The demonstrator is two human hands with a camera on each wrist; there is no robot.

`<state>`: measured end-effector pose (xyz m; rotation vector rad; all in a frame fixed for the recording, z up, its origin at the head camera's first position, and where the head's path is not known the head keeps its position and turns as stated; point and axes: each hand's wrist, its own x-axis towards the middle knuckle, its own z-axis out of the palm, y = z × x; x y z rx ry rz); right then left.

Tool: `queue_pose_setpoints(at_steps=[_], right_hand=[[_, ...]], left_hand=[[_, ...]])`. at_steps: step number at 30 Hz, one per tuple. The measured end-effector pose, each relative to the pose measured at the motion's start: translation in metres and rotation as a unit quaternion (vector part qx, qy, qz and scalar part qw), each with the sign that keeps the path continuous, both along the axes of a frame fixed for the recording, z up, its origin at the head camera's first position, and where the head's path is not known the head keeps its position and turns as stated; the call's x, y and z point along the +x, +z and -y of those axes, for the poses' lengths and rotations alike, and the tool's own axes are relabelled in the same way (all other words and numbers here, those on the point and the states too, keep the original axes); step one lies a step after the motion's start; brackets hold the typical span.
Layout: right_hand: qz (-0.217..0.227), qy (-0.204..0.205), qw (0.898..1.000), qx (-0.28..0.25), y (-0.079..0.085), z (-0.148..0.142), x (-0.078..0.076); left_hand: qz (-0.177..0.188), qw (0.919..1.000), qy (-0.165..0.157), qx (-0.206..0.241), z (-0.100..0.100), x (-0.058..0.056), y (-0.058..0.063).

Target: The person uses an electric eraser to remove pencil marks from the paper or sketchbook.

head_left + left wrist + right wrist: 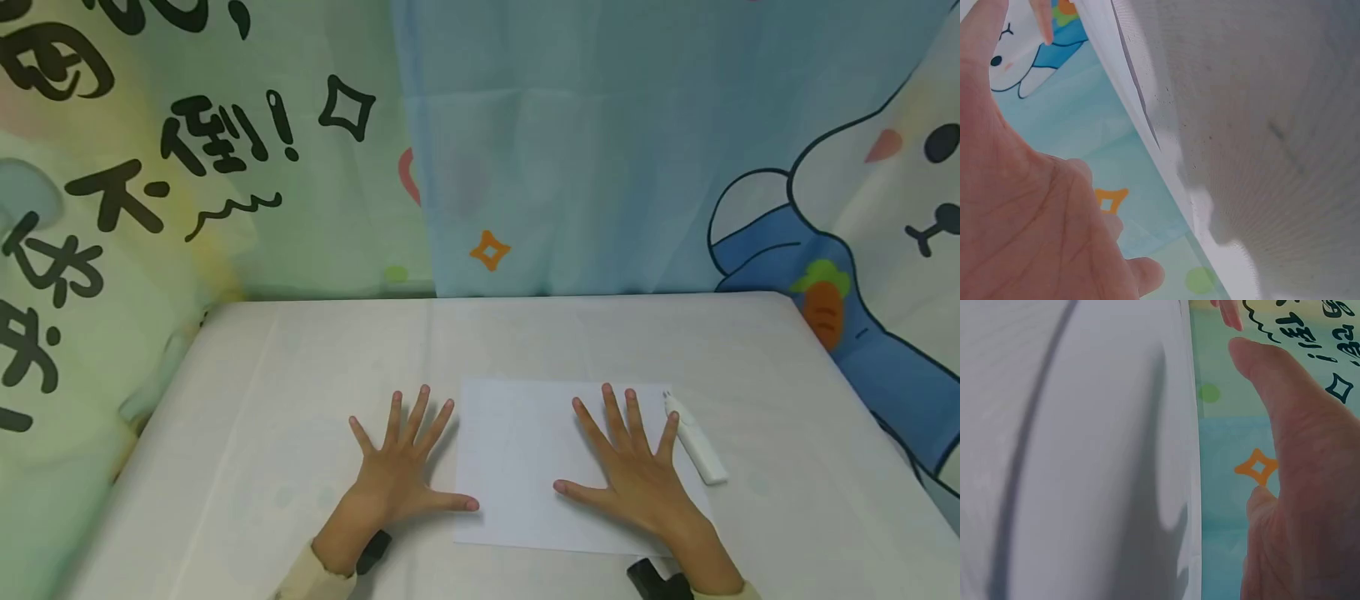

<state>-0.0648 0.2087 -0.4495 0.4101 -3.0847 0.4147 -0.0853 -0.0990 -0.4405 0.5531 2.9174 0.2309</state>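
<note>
A sheet of white paper point(517, 467) lies on the white-covered table. My left hand point(401, 471) is held palm down with fingers spread, its thumb tip over the paper's left edge in the head view. Over the right half of the sheet is my right hand point(637, 475), fingers also splayed and holding nothing. A white tube point(701, 446) with a narrow tip lies across the paper's right edge, beside the right little finger. The left wrist view shows the left palm point(1035, 212) above the table; the right wrist view shows the right hand point(1310, 450) likewise raised, casting a shadow.
The tabletop point(300, 358) reaches back to a printed curtain point(562, 167) with lettering, stars and a cartoon bear. Black wrist straps point(372, 550) show at both wrists, below light sleeves.
</note>
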Motion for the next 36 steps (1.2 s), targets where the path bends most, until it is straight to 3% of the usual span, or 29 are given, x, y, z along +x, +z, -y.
queue_pose_setpoints(at_steps=[8, 15, 21, 27, 31, 36], right_hand=[[0.006, 0.001, 1.0, 0.001, -0.003, 0.002, 0.001], [0.01, 0.008, 1.0, -0.007, -0.005, 0.006, 0.001], [0.001, 0.017, 1.0, -0.011, -0.007, 0.009, -0.002], [-0.002, 0.037, 0.999, -0.017, -0.005, 0.022, -0.009], [-0.007, 0.033, 0.999, -0.013, -0.002, 0.015, -0.01], [-0.056, 0.023, 0.997, -0.047, 0.001, -0.006, -0.005]], left_hand=[[-0.004, 0.9998, -0.009, 0.016, 0.004, 0.003, -0.003], [-0.046, 0.9961, -0.066, 0.038, 0.01, 0.003, -0.008], [0.005, 0.9922, -0.102, 0.072, 0.015, 0.004, -0.008], [0.073, 0.9895, -0.067, 0.105, 0.031, 0.012, -0.008], [0.064, 0.9903, -0.084, 0.09, 0.026, 0.01, -0.012], [0.063, 0.9884, -0.12, 0.068, 0.008, 0.001, -0.013]])
